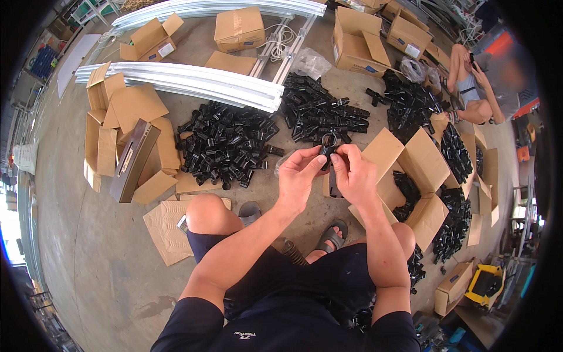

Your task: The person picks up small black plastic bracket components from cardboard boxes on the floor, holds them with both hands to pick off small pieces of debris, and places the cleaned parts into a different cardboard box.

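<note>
Out in front of my knees, my left hand [298,179] and my right hand [356,177] meet around a small black ring-ended clamp [329,142]. Both hands are closed, thumbs and fingers pinching its lower part, while the round loop sticks up above them. My fingers cover part of its body. Beyond my left hand lies a heap of short black tubular fittings [220,144]. A second black heap [322,111] spreads just past the clamp. To the right of my right hand stands an open cardboard box [430,157] with black parts [404,190] inside.
Long white metal rails [182,82] lie across the far left. Opened cartons [153,44] and a long brown case [136,161] stand on the left. Another person [478,88] sits at the far right, holding something small and dark. A yellow container [485,286] is at lower right.
</note>
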The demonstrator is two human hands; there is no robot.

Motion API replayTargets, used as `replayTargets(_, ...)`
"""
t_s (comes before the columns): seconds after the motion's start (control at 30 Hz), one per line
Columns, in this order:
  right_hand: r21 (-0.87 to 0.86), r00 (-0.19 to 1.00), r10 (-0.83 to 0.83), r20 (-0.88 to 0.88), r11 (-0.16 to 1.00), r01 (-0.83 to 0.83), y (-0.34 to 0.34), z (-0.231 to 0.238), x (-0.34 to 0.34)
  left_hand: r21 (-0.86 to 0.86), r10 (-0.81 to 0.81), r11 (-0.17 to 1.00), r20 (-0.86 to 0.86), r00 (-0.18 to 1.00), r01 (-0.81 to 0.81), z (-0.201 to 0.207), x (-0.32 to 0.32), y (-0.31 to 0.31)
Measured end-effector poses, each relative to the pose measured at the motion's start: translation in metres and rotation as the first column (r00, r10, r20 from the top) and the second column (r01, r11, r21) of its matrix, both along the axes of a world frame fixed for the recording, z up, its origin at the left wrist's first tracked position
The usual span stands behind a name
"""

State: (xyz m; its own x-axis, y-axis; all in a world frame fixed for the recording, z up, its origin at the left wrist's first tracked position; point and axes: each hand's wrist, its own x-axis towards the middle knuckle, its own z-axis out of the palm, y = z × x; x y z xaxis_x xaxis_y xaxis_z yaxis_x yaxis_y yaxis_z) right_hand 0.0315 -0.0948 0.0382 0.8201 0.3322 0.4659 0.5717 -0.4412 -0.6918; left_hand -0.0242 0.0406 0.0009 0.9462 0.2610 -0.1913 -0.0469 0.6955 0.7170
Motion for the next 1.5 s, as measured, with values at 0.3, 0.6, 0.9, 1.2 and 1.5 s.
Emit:
replayTargets(0.3, -0.150, 0.999, -0.013, 0.040, 0.988, 0.019, -0.010, -0.013, 0.008, -0.007, 0.234, 0.972, -0.076, 0.969, -0.235, -0.009, 0.004, 0.025)
replayTargets(0.6, -0.134, 0.974, -0.135, -0.184, 0.985, 0.111, -0.067, 0.053, 0.011, 0.185, 0.395, 0.916, -0.255, 0.883, -0.357, -0.037, 0.002, 0.052)
replayTargets(0.9, -0.549, 0.717, -0.607, -0.342, 0.748, 0.372, -0.331, -0.097, 0.086, 0.199, 0.035, 0.980, -0.252, 0.967, 0.017, -0.041, -0.001, 0.006)
replayTargets(1.2, -0.810, 0.523, -0.764, -0.377, 0.546, 0.214, -0.441, -0.317, 0.008, 0.249, -0.306, 0.883, -0.339, 0.890, 0.398, -0.063, -0.016, -0.036)
replayTargets(1.5, -0.818, 0.470, -0.823, -0.320, 0.490, 0.301, -0.439, -0.355, 0.019, 0.234, -0.509, 0.694, -0.510, 0.694, 0.681, -0.078, -0.018, -0.061)
